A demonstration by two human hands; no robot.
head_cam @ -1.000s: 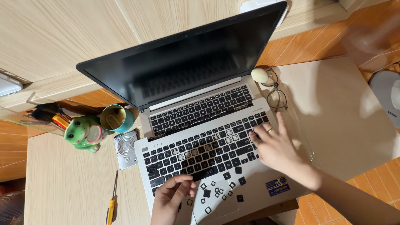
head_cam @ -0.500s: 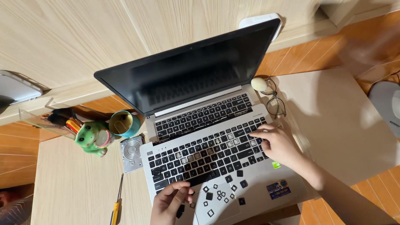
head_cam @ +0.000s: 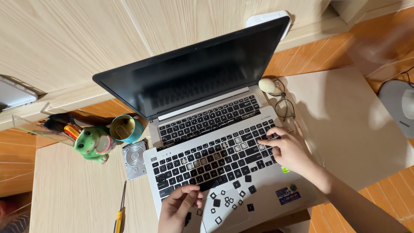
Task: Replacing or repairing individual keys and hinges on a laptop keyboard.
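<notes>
The right hand [head_cam: 290, 149] comes in from the lower right, forearm slanting up across the laptop [head_cam: 276, 181] palm rest, wrist slightly raised. Its fingers are spread and curled downward, tips resting on keys at the right side of the keyboard [head_cam: 211, 157]; it grips nothing. The left hand [head_cam: 179, 209] enters from the bottom edge, fingers bent inward with thumb and fingertips pinched at the lower edge of the keyboard; whether a key sits between them cannot be told. Loose black keycaps [head_cam: 228, 200] lie scattered on the touchpad just right of the left hand and below the right one. Beyond the right hand's fingertips lie glasses [head_cam: 285, 105]. Left of the left hand lies a yellow-handled screwdriver [head_cam: 119, 213].
</notes>
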